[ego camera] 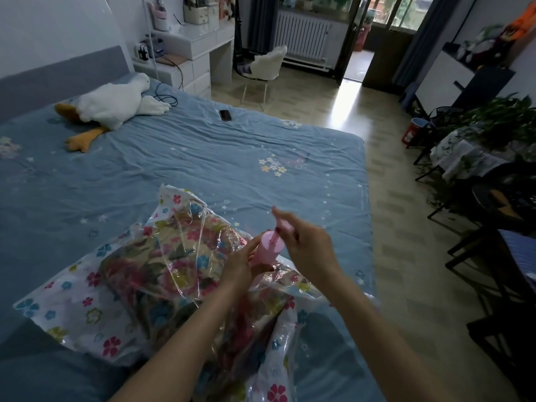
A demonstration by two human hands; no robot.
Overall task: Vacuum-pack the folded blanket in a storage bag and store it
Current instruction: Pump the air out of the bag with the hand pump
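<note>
A clear storage bag (72, 303) printed with flowers lies on the blue bed at the lower middle. Inside it is the folded floral blanket (162, 268), seen through crinkled plastic. A pink hand pump (268, 246) stands upright on the bag's right part. My left hand (242, 264) grips the pump's cylinder low down. My right hand (301, 242) grips the pump's pink handle (282, 224), raised a little above the cylinder on its rod. The pump's foot is hidden behind my left hand.
A white plush goose (113, 105) lies at the bed's far left and a black phone (225, 115) near its far edge. The bed's right edge (367, 216) borders tiled floor. Dark chairs and potted plants (493, 129) stand along the right. A white chair (265, 65) stands by a desk.
</note>
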